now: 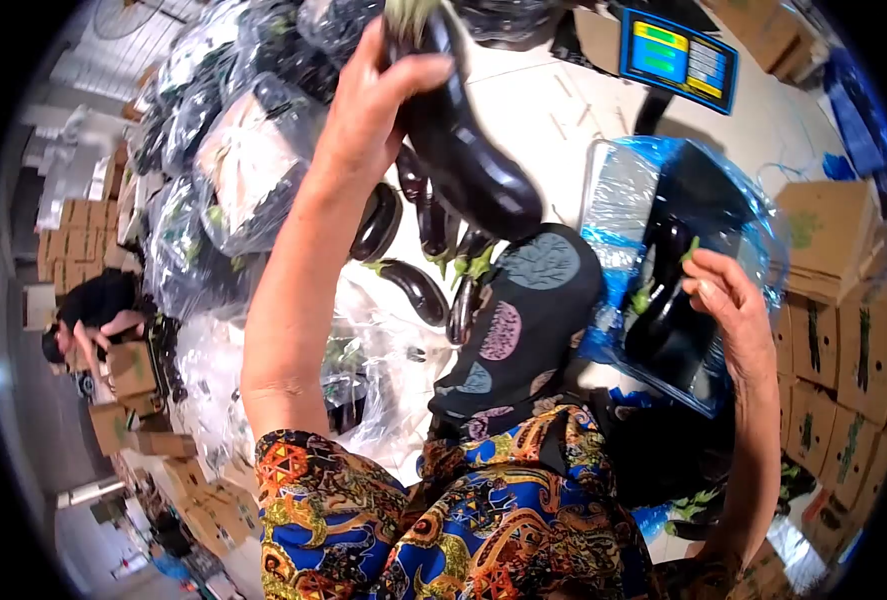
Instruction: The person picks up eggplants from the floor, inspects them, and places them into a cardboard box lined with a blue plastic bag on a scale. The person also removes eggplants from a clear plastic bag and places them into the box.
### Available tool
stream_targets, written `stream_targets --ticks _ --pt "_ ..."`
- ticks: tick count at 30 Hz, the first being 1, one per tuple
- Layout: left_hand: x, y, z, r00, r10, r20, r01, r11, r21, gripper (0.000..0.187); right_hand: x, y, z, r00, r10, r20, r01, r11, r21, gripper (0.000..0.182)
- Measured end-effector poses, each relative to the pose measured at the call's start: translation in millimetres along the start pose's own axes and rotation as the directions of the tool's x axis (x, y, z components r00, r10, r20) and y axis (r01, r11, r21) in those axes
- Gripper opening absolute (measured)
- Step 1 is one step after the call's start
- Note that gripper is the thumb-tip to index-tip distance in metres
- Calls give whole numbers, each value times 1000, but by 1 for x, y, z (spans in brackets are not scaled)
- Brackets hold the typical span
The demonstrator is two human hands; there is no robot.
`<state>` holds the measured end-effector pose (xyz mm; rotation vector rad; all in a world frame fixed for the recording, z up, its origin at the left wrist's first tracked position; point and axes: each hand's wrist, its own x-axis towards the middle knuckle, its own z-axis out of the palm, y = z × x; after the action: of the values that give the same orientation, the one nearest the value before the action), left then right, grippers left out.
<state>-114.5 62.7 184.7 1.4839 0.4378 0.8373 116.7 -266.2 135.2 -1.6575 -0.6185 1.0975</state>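
Glossy dark-purple eggplant [468,150] (green-stemmed), blue-tinted plastic bag [663,250], sleeve [383,520] patterned orange, blue and yellow.

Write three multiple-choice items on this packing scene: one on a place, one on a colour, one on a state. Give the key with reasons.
1. Where is the digital scale?
A. top right, beyond the blue bag
B. bottom left, by the cardboard boxes
C. in the person's lap

2. What colour is the plastic bag at the right hand?
A. red
B. blue
C. yellow

3. How is the left hand occupied?
A. empty and flat on the table
B. gripping a large eggplant raised in the air
C. folding a cardboard box

Key: 1 A, its lit display sits at the upper right above the bag. 2 B, the film is clear blue, with eggplants inside. 3 B, the fingers wrap the dark eggplant near its stem end, above the loose eggplants on the table.
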Motion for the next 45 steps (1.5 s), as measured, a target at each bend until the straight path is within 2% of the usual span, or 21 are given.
stream_targets --ticks 3,9,10,13,15,16,19,22,24,25,26,28,30,31,33,36,39,41,42,43,45 --pt "-48 -60 -59 955 -239 -174 249 968 40 53 10 18 4 993 89 73 -84 993 -81 41" --pt "-135 -216 -137 826 -360 -434 412 911 27 68 19 15 33 975 169 145 -120 948 -295 31" --pt "-143 -229 -139 746 -450 -492 495 868 -42 69 20 13 37 974 181 139 -127 936 -327 31" --pt "-168 -289 -153 582 -349 -734 615 780 117 58 28 16 46 968 206 144 -138 914 -381 31" --pt "-199 -319 -162 720 -140 -680 473 815 333 55 34 21 49 967 207 149 -131 906 -403 31" --pt "-211 -293 -146 747 -43 -664 486 716 501 53 39 25 49 967 195 164 -113 905 -411 31" --pt "-273 -221 -108 736 -381 -559 553 815 172 25 57 43 43 950 169 264 -54 917 -394 28" --pt "-362 -183 -81 577 -548 -606 726 684 73 21 67 49 51 937 151 315 22 875 -484 33" --pt "-454 -224 -108 523 -387 -759 730 663 165 15 68 49 59 926 112 361 66 893 -445 39" --pt "-464 -195 -119 478 -342 -809 816 513 265 13 68 48 63 919 86 386 95 899 -428 41" --pt "-497 -204 -138 549 -110 -829 787 402 468 15 68 47 65 910 60 409 125 903 -410 43" --pt "-530 -191 -167 555 -7 -832 824 138 549 28 69 48 64 904 45 425 144 905 -400 47" --pt "-559 -180 -184 517 22 -856 847 -158 508 44 65 47 62 908 70 413 125 896 -427 48" --pt "-569 -178 -194 470 105 -877 874 -195 445 52 63 46 61 915 100 390 97 884 -457 48" --pt "-574 -171 -210 476 264 -839 879 -170 446 52 58 46 59 922 120 367 77 874 -480 47" --pt "-554 -156 -199 556 145 -818 831 -122 543 45 52 45 61 928 90 361 110 860 -498 39" --pt "-532 -167 -163 667 -394 -633 743 281 608 33 48 45 61 927 77 368 111 878 -465 36" --pt "-521 -184 -150 687 -339 -643 726 350 592 31 48 44 65 925 69 373 121 878 -463 35" --pt "-517 -192 -153 717 -104 -690 691 242 681 33 48 44 64 929 62 364 125 876 -466 34" --pt "-510 -189 -163 680 -43 -732 732 108 673 36 47 44 63 935 93 342 89 872 -480 34" --pt "-532 -198 -191 517 -119 -848 831 -166 530 49 43 40 66 940 108 324 86 844 -530 37"
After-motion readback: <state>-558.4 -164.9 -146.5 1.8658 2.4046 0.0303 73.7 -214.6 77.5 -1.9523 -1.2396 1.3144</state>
